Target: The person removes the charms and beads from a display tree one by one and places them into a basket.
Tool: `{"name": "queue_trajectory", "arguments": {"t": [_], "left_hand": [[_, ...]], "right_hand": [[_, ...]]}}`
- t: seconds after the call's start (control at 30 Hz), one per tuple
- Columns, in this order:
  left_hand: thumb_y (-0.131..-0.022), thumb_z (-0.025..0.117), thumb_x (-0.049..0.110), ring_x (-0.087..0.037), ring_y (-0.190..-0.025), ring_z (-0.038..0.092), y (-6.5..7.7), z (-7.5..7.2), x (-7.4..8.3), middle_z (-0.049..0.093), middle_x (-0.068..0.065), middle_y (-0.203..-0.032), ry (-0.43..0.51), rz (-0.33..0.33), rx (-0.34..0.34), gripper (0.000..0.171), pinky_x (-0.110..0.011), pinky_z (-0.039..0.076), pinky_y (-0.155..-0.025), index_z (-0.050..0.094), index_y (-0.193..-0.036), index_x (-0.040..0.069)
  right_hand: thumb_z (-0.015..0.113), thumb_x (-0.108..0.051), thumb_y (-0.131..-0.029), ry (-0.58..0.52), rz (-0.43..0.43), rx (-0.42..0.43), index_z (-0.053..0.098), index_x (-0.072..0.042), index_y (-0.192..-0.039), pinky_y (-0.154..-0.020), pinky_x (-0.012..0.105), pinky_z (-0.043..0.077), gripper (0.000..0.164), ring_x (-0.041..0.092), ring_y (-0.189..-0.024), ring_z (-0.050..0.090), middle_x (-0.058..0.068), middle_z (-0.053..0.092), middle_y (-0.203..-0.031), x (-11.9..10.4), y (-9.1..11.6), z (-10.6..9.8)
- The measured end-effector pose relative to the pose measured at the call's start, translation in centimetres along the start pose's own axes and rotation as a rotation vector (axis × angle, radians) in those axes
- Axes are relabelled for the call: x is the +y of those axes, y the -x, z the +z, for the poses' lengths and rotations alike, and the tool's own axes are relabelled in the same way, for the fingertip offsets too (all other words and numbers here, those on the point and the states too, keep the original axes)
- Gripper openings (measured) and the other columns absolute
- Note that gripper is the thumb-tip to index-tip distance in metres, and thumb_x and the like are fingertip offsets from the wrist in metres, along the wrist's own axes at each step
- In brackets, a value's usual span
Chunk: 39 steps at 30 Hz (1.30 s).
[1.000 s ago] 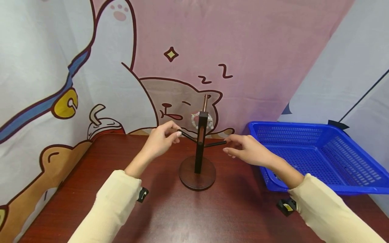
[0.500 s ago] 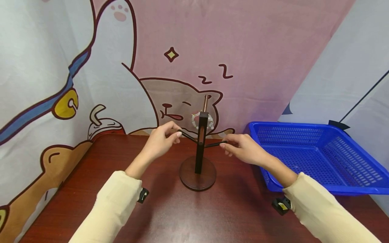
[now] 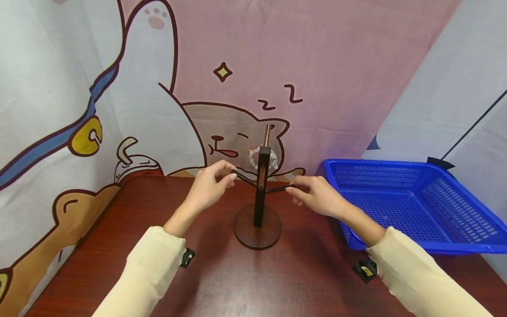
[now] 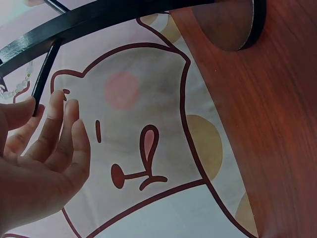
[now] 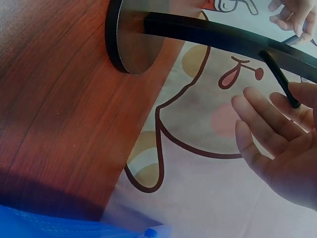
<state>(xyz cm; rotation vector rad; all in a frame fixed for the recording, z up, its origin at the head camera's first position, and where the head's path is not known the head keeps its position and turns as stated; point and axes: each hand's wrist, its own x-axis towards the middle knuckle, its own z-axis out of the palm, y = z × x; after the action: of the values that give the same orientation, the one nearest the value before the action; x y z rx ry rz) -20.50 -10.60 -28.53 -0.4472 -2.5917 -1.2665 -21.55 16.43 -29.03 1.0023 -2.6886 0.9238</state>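
A dark wooden stand [image 3: 258, 215] with a round base [image 3: 243, 233] stands upright on the table, thin rods jutting from its post. With thumb and forefinger, my left hand [image 3: 210, 187] pinches the end of the left rod [image 3: 244, 178]; the left wrist view shows this rod [image 4: 48, 69] against the thumb, other fingers loosely bent. My right hand [image 3: 318, 197] pinches the right rod [image 3: 276, 189] at its tip, also visible as a black rod [image 5: 278, 74] in the right wrist view. A clear beaded bracelet [image 3: 273, 160] hangs behind the post, partly hidden by it.
A blue plastic basket [image 3: 380, 245] sits at the right of the reddish-brown table [image 3: 214, 273], close to my right forearm. Behind the table hangs a cartoon-printed cloth [image 3: 336, 79].
My right hand has moved slightly left and closed its thumb and forefinger on the right rod's tip. My left hand stays on the left rod; the stand has not visibly moved.
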Motion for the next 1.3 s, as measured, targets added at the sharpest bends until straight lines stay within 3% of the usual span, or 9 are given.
{"name": "queue_trajectory", "arguments": {"t": [0.27, 0.47, 0.6, 0.83, 1.03, 1.17, 1.3], "left_hand": [[-0.087, 0.063, 0.012, -0.014, -0.059, 0.054, 0.5, -0.1, 0.5, 0.067, -0.005, -0.08, -0.015, 0.063, 0.063, 0.033, -0.03, 0.04, -0.055, 0.058, -0.119, 0.012], [-0.084, 0.065, 0.011, -0.014, -0.068, 0.057, 1.4, -0.1, 1.3, 0.066, -0.001, -0.079, -0.016, 0.128, 0.1, 0.026, -0.033, 0.042, -0.063, 0.063, -0.11, 0.009], [-0.084, 0.066, 0.013, -0.014, -0.072, 0.058, 2.1, -0.1, 1.9, 0.065, 0.0, -0.078, -0.006, 0.155, 0.101, 0.022, -0.033, 0.042, -0.065, 0.065, -0.105, 0.01], [-0.08, 0.071, 0.014, -0.01, -0.062, 0.056, 3.2, 0.0, 4.0, 0.065, 0.002, -0.075, 0.059, 0.231, 0.068, 0.02, -0.027, 0.042, -0.057, 0.064, -0.097, 0.006], [-0.079, 0.072, 0.019, -0.007, -0.055, 0.057, 3.7, 0.4, 5.9, 0.065, 0.002, -0.073, 0.118, 0.24, 0.033, 0.022, -0.026, 0.047, -0.055, 0.062, -0.093, 0.007], [-0.08, 0.072, 0.019, -0.006, -0.056, 0.056, 3.7, 0.6, 6.4, 0.064, 0.002, -0.073, 0.106, 0.234, 0.063, 0.02, -0.025, 0.047, -0.055, 0.061, -0.09, 0.006], [-0.081, 0.07, 0.016, -0.005, -0.059, 0.057, 3.7, 0.6, 6.4, 0.064, 0.0, -0.075, 0.099, 0.241, 0.086, 0.016, -0.024, 0.047, -0.057, 0.061, -0.089, 0.006]], "right_hand": [[0.058, -0.012, -0.09, -0.001, 0.002, -0.001, 0.061, -0.009, -0.081, -0.054, 0.025, 0.046, 0.01, 0.017, -0.058, 0.061, -0.002, 0.061, -0.062, -0.2, 0.0, -0.1], [0.059, -0.012, -0.089, 0.013, 0.015, 0.004, 0.062, -0.01, -0.08, -0.054, 0.025, 0.046, 0.011, 0.007, -0.057, 0.058, -0.002, 0.061, -0.061, -0.2, 0.0, 0.0], [0.06, -0.012, -0.089, 0.012, 0.028, 0.022, 0.062, -0.01, -0.079, -0.053, 0.026, 0.045, 0.011, 0.012, -0.057, 0.06, -0.004, 0.06, -0.061, -0.3, 0.1, 0.1], [0.061, -0.012, -0.088, 0.016, 0.04, 0.068, 0.061, -0.011, -0.075, -0.051, 0.026, 0.044, 0.013, 0.018, -0.056, 0.06, -0.008, 0.056, -0.058, -0.4, 0.2, 0.3], [0.061, -0.012, -0.087, 0.025, 0.049, 0.074, 0.061, -0.01, -0.075, -0.05, 0.026, 0.044, 0.012, 0.018, -0.056, 0.059, -0.006, 0.057, -0.059, -0.6, 0.3, 0.3], [0.062, -0.013, -0.087, 0.036, 0.048, 0.074, 0.062, -0.011, -0.075, -0.051, 0.026, 0.043, 0.013, 0.014, -0.055, 0.058, -0.002, 0.058, -0.059, -0.7, 0.4, 0.2], [0.062, -0.013, -0.087, 0.036, 0.043, 0.067, 0.062, -0.012, -0.074, -0.052, 0.027, 0.043, 0.012, 0.012, -0.054, 0.057, -0.006, 0.057, -0.058, -0.6, 0.5, 0.1]]}}
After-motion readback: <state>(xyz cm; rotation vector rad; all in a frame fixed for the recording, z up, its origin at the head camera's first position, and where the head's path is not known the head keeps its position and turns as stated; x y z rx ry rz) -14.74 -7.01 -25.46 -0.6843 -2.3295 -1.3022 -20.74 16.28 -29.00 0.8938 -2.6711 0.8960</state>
